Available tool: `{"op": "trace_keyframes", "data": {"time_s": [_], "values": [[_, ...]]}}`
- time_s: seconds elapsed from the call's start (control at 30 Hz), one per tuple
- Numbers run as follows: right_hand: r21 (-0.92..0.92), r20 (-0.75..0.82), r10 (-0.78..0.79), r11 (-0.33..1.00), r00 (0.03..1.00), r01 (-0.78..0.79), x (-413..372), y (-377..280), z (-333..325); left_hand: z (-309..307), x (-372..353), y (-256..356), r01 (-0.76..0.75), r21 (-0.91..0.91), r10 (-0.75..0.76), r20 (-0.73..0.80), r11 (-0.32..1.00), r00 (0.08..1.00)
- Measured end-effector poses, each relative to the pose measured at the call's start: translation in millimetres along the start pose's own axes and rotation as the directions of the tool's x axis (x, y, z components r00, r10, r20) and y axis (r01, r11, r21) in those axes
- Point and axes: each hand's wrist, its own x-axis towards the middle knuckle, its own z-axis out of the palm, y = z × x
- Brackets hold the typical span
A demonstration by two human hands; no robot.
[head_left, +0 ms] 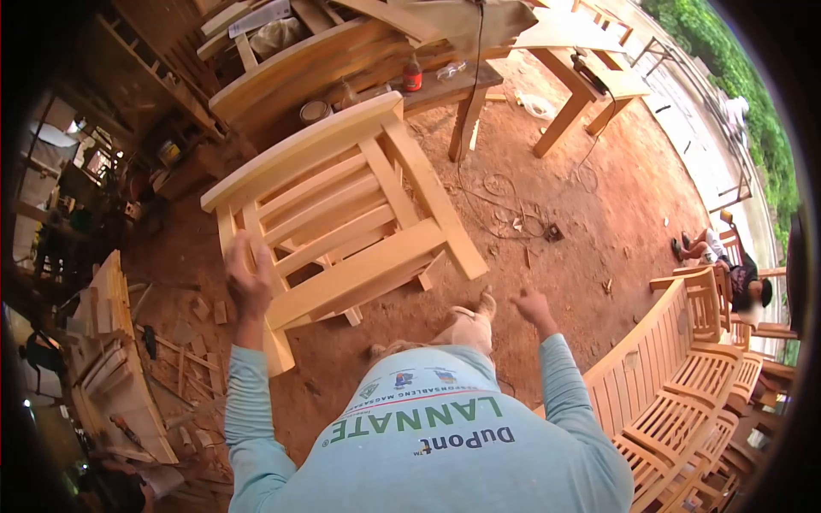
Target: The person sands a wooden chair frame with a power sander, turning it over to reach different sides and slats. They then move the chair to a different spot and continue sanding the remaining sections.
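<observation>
An unpainted wooden chair [351,274] with a slatted seat stands tilted in front of me on the dirt floor. My left hand [248,278] is wrapped round the chair's left side rail, thumb on the inner side. To the right of the chair, apart from it, my right hand [534,308] hangs over the ground with its fingers curled in. Nothing shows in that hand. My feet and legs are partly hidden below my light blue shirt [428,436].
A low workbench [453,90] behind the chair bears a red-labelled bottle [412,75] and a can [315,112]. Cords [522,218] lie on the dirt. Slatted benches [676,368] stand at right, near a seated person [746,278]. Wood scraps and boards [120,368] lie at left.
</observation>
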Motion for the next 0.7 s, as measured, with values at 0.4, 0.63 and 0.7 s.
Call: {"op": "trace_keyframes", "data": {"time_s": [0.4,0.63,0.7], "values": [[0.245,0.337,0.304,0.885,0.891,-0.395,42.1,261.8,-72.1,218.5,-49.2,302.6,0.017,-0.371,0.141,0.395,0.929,0.908],[0.190,0.355,0.354,0.879,0.865,-0.438,99.2,339.9,-117.9,309.4,-60.4,386.4,0.052,-0.348,0.235,0.727,0.936,0.646],[0.183,0.338,0.269,0.921,0.902,-0.344,128.5,336.8,-113.1,322.1,-57.7,396.6,0.097,-0.317,0.192,0.761,0.943,0.619]]}}
